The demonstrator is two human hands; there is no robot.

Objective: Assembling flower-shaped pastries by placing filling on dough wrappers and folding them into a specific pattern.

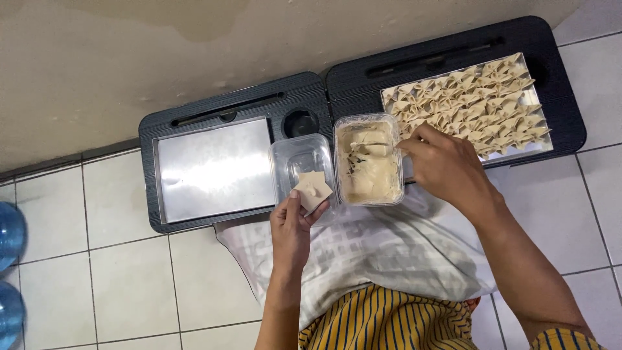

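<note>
Empty metal tray on left black desk, left hand fingers closed under square dough wrapper over clear container, filling tub beside, right hand pinching a utensil inside, folded dumplings tray far right.

Left hand holds a square dumpling wrapper over an empty clear tub. Right hand holds a utensil in the filling container. Folded dumplings fill the right tray; the left tray is bare, both on black lap tables
</note>
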